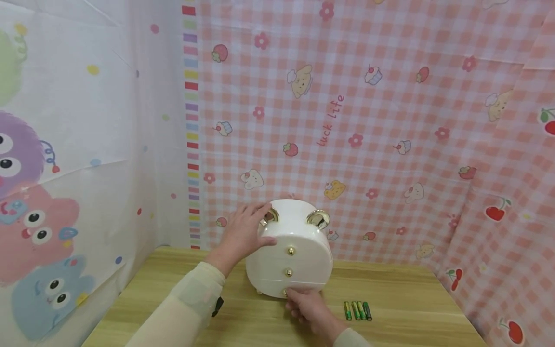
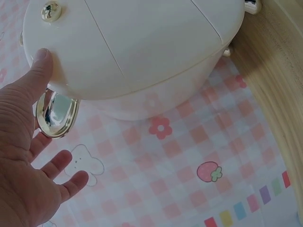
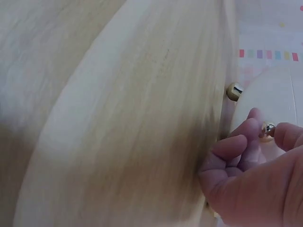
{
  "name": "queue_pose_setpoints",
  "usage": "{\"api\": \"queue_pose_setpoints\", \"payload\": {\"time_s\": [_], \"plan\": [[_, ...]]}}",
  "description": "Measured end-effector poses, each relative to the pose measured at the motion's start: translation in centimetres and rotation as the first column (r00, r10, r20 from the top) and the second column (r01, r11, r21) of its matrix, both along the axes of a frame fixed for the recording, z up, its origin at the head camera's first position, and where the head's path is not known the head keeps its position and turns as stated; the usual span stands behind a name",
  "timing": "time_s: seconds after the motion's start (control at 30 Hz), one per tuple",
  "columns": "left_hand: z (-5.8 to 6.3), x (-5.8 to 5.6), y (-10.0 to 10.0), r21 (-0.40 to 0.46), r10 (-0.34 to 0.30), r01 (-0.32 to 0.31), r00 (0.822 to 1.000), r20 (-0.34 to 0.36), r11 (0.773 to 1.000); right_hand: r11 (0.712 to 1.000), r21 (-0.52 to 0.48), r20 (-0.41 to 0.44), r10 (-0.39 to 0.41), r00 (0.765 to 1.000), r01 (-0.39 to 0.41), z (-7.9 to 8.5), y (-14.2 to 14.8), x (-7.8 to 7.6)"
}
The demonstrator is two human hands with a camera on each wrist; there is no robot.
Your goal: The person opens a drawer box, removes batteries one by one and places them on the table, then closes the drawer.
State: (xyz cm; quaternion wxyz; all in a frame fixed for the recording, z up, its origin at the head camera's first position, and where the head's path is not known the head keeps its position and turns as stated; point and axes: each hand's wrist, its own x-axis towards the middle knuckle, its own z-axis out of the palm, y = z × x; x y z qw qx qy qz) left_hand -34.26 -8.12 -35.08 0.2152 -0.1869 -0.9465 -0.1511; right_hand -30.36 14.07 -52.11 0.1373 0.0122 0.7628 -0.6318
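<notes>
A white rounded drawer box (image 1: 266,267) stands upright on the table, with gold ear-shaped rings on top and three gold knobs down its front. My left hand (image 1: 247,231) rests at its upper left, by one gold ear (image 2: 57,113). In the left wrist view the thumb (image 2: 42,66) lies on the front face, while the other fingers are spread, partly hidden behind the ear. Low on the front, my right hand (image 1: 310,308) pinches the bottom knob (image 3: 268,129) between thumb and fingertips. Thin seams mark the drawer fronts, and no gap shows at them.
Several green batteries (image 1: 357,311) lie in a row on the wooden table (image 1: 399,289), right of the right hand. A pink checked cloth (image 1: 381,193) hangs close behind the box, and a white printed cloth (image 1: 108,193) hangs at the left.
</notes>
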Motion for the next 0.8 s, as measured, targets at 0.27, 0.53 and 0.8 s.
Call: {"api": "queue_pose_setpoints", "payload": {"time_s": [0.27,0.53,0.8], "plan": [[-0.1,-0.1,0.0,0.023,-0.012,0.012,1.000,0.008,1.000,0.984,-0.178,0.123,-0.008,0.992,0.030,-0.4,-0.2,0.0],[-0.2,-0.1,0.0,0.046,-0.008,0.007,1.000,0.014,0.999,0.970,-0.237,0.169,-0.010,0.986,0.050,-0.8,-0.1,-0.2],[-0.2,-0.1,0.1,0.078,-0.007,0.003,0.999,0.051,0.997,0.964,-0.263,0.164,0.002,0.987,0.042,-1.3,-0.1,-0.2]]}}
